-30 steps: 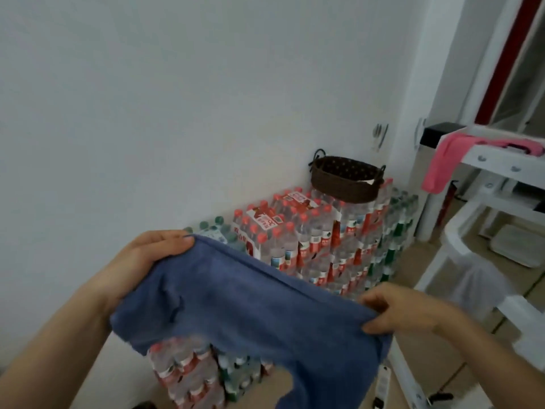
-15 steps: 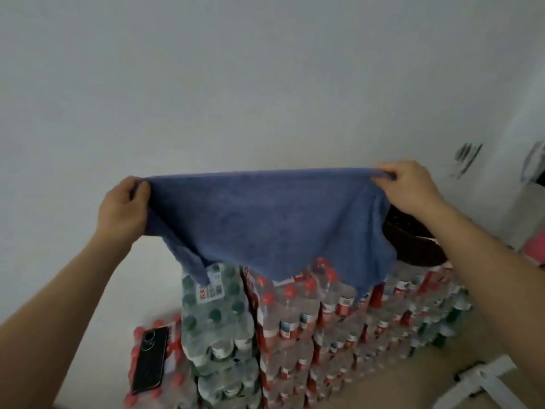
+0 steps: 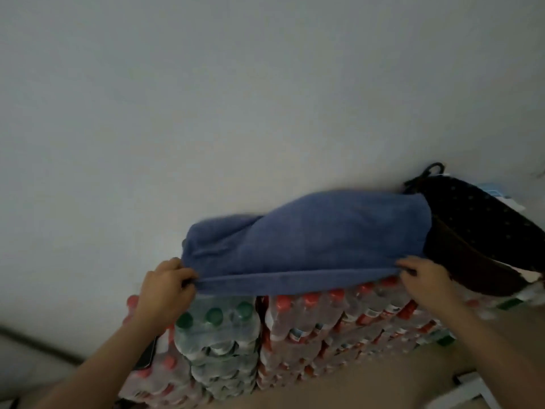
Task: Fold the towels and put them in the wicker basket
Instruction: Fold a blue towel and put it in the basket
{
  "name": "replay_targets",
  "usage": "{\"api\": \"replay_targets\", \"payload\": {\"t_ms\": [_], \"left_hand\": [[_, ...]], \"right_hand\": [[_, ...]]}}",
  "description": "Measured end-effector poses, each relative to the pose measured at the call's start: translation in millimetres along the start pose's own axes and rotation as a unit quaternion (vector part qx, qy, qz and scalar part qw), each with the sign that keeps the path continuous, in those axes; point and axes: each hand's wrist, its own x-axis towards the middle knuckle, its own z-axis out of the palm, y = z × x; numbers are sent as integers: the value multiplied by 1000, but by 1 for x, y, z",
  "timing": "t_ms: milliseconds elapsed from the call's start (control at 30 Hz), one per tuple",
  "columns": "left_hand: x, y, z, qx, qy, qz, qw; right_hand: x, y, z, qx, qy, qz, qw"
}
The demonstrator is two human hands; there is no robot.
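Observation:
A blue towel [image 3: 312,240] lies spread over the top of the stacked water-bottle packs [image 3: 295,329], bulging up in the middle against the wall. My left hand [image 3: 165,290] pinches its near left corner. My right hand [image 3: 424,276] pinches its near right corner, so the near hem runs taut between them. The dark wicker basket [image 3: 477,228] with a polka-dot lining stands on the packs just right of the towel, touching its right edge.
A plain white wall [image 3: 236,98] rises directly behind the packs. A dark phone [image 3: 147,355] lies on a lower pack at the left, mostly behind my left forearm. Tan floor [image 3: 368,385] shows in front of the stack.
The towel was held up in the air by its top corners. Both hands have come down and laid it over the bottle packs, keeping hold of the near corners.

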Motion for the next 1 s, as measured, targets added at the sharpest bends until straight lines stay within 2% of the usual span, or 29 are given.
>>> {"api": "replay_targets", "payload": {"t_ms": [67, 167, 267, 333, 367, 433, 500, 533, 567, 600, 633, 733, 833, 967, 1000], "left_hand": [[-8, -1, 10, 10, -15, -18, 1000], [-11, 7, 10, 19, -37, -47, 998], [-13, 25, 12, 103, -139, -146, 974], [-18, 40, 13, 174, -222, -180, 942], [-17, 52, 11, 181, -234, -197, 935], [-11, 70, 16, 160, -211, -210, 941], [-5, 89, 30, 94, -181, -169, 964], [-3, 99, 41, 69, -126, -90, 986], [0, 111, 53, 55, -108, -30, 992], [1, 120, 64, 51, -104, 15, 993], [3, 128, 73, 43, -117, 23, 992], [14, 147, 83, -10, -132, -30, 991], [33, 135, 73, -21, -87, -84, 992], [65, 76, 56, -51, 59, -172, 982], [73, 63, 53, -52, 74, -201, 975]], "right_hand": [[2, 14, 13, -19, -26, 14, 999], [9, 27, 19, -19, -22, 43, 999], [19, 35, 19, -13, -11, 33, 999], [22, 38, 17, -33, -33, 20, 999], [21, 38, 16, -62, -53, 17, 997], [21, 43, 14, -120, -99, 10, 988], [25, 44, 9, -170, -136, -11, 976], [29, 41, 5, -198, -142, -21, 970], [33, 34, 1, -220, -144, -28, 964], [40, 27, -1, -226, -138, -41, 963], [48, 19, -1, -210, -129, -61, 967], [67, -3, 10, -97, -128, -124, 979], [84, -25, 36, -21, -165, -163, 973], [106, -63, 74, 2, -184, -211, 960], [108, -73, 84, 7, -191, -212, 959]]}}
